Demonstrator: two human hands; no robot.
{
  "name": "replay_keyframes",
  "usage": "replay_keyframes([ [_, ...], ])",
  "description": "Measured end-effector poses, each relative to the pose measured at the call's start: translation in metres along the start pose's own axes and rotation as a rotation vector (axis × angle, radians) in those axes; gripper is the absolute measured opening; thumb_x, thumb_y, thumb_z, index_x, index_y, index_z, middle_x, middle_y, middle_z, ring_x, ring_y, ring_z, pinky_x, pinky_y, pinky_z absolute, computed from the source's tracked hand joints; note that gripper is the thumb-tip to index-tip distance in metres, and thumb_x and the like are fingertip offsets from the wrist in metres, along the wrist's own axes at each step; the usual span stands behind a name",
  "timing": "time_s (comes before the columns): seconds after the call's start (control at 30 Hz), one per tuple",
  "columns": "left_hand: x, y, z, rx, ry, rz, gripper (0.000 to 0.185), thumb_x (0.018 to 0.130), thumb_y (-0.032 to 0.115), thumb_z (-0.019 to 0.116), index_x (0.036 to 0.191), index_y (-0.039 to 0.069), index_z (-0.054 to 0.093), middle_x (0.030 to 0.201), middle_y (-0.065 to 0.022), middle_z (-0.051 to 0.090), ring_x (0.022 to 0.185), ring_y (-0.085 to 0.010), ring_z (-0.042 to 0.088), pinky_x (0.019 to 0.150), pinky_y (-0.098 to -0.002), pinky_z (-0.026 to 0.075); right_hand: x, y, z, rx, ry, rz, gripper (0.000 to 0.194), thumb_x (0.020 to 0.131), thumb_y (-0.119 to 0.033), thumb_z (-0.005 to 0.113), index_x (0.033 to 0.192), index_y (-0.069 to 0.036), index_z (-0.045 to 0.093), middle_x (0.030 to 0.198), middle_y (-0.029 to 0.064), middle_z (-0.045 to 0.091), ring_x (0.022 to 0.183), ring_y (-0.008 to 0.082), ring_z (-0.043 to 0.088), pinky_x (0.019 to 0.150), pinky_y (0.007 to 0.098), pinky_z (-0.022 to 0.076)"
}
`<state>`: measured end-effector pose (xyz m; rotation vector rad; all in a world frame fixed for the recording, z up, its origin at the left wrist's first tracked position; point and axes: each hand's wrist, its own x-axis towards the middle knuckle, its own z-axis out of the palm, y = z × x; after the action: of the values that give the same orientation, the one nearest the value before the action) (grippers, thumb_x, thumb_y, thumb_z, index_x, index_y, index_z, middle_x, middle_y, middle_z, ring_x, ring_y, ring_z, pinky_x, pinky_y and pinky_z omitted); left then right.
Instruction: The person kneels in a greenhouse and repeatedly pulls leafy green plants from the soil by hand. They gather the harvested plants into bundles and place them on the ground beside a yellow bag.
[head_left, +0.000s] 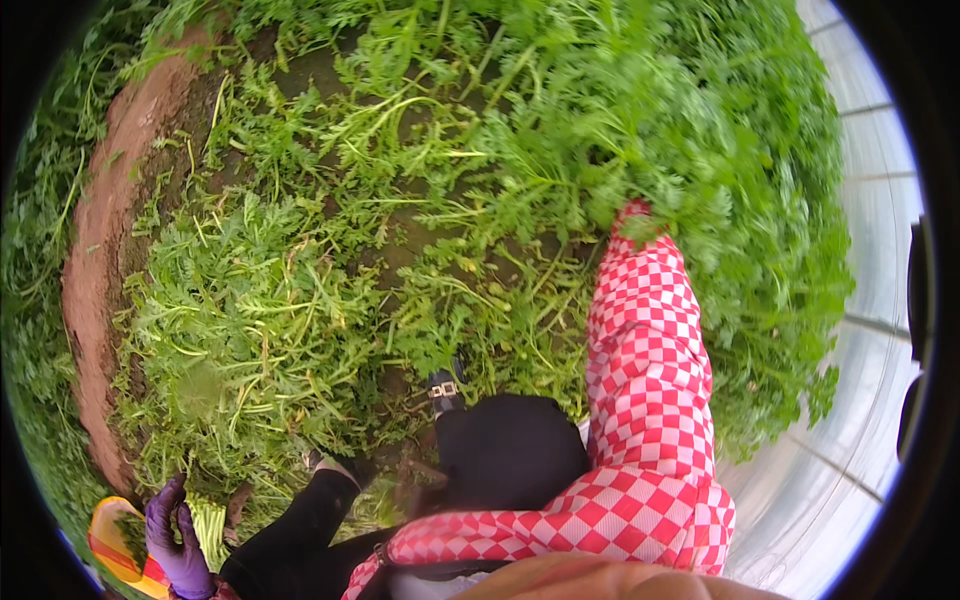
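My left hand (178, 536), in a purple glove, is at the lower left with its fingers apart and slightly curled; nothing shows between them. Beside it stands a bunch of pale green stems (210, 525); whether the glove touches them I cannot tell. My right arm, in a red-and-white checkered sleeve (652, 337), reaches up into dense leafy green plants (675, 135). Leaves cover the end of that sleeve and hide my right hand. Left of the arm, a heap of cut or pulled leafy greens (255, 315) lies on the ground.
A bare soil ridge (105, 225) curves along the left, with more plants beyond it. A yellow, orange and red item (120, 536) lies at the lower left. Translucent sheeting (877, 225) with dark bars rises at the right. My black-clad knee (510, 450) and a buckled shoe (444, 390) are below centre.
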<state>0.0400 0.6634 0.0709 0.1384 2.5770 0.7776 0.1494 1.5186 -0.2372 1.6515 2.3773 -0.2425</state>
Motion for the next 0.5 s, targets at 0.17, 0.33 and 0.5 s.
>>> replay_keyframes([
  [0.17, 0.001, -0.040, -0.011, 0.052, -0.002, -0.086, 0.029, 0.090, -0.004, 0.050, 0.118, -0.001, 0.056, 0.116, -0.0113, 0.060, 0.109, -0.0201, 0.056, 0.099, -0.0325, 0.041, 0.023, -0.010, -0.019, -0.142, -0.060, -0.017, 0.044, 0.095, -0.038, 0.046, 0.119, -0.002, 0.056, 0.102, 0.0147, 0.065, 0.086, 0.0214, 0.062, 0.075, 0.0339, 0.0495],
  [0.33, 0.008, -0.043, -0.007, 0.016, -0.019, -0.177, 0.028, 0.091, -0.003, 0.049, 0.118, -0.001, 0.056, 0.116, -0.0110, 0.060, 0.109, -0.0199, 0.056, 0.099, -0.0327, 0.041, 0.040, -0.013, -0.019, -0.185, -0.117, -0.077, 0.044, 0.096, -0.038, 0.045, 0.121, -0.003, 0.055, 0.103, 0.0132, 0.065, 0.084, 0.0197, 0.061, 0.072, 0.0321, 0.0500],
  [0.5, 0.012, -0.032, -0.003, 0.030, -0.014, -0.144, 0.027, 0.091, -0.002, 0.050, 0.118, -0.001, 0.056, 0.116, -0.0108, 0.060, 0.108, -0.0193, 0.056, 0.098, -0.0327, 0.041, 0.019, -0.006, -0.033, -0.159, -0.209, -0.190, 0.044, 0.096, -0.038, 0.044, 0.123, -0.005, 0.054, 0.104, 0.0118, 0.065, 0.082, 0.0179, 0.061, 0.069, 0.0303, 0.0504],
])
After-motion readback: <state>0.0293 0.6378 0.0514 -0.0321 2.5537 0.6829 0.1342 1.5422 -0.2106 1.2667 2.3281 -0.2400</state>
